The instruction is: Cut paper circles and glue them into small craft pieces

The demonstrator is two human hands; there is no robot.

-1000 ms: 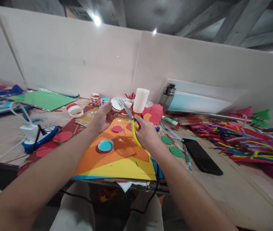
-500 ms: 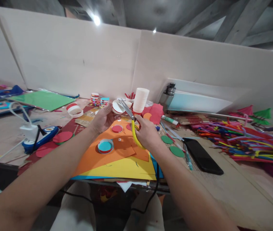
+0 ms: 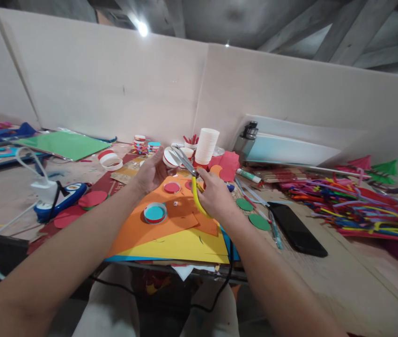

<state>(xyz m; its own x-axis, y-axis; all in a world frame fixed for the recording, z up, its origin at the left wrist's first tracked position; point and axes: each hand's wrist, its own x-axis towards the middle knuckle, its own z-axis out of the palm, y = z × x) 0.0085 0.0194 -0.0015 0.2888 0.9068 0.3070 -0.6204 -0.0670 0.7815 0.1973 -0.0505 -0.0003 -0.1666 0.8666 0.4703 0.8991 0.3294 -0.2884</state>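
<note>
My left hand (image 3: 151,172) holds a white paper cup piece with a red rim (image 3: 169,157), fingers curled round it. My right hand (image 3: 216,196) grips yellow-handled scissors (image 3: 188,173); their blades point up and left and meet the cup piece. Both hands hover over orange paper (image 3: 157,222) that lies on yellow paper (image 3: 181,245). On the orange sheet sit a teal-filled ring (image 3: 154,213) and a red-filled ring (image 3: 172,187).
A stack of white cups (image 3: 206,146) stands behind the hands. A black phone (image 3: 297,228), green paper discs (image 3: 258,221), a pen and a heap of coloured pipe cleaners (image 3: 360,206) lie right. Left are a green sheet (image 3: 63,145), red discs, a charger with cable (image 3: 44,192).
The cup piece has turned a little in my left hand against the scissor blades. Both hands stay in the same place.
</note>
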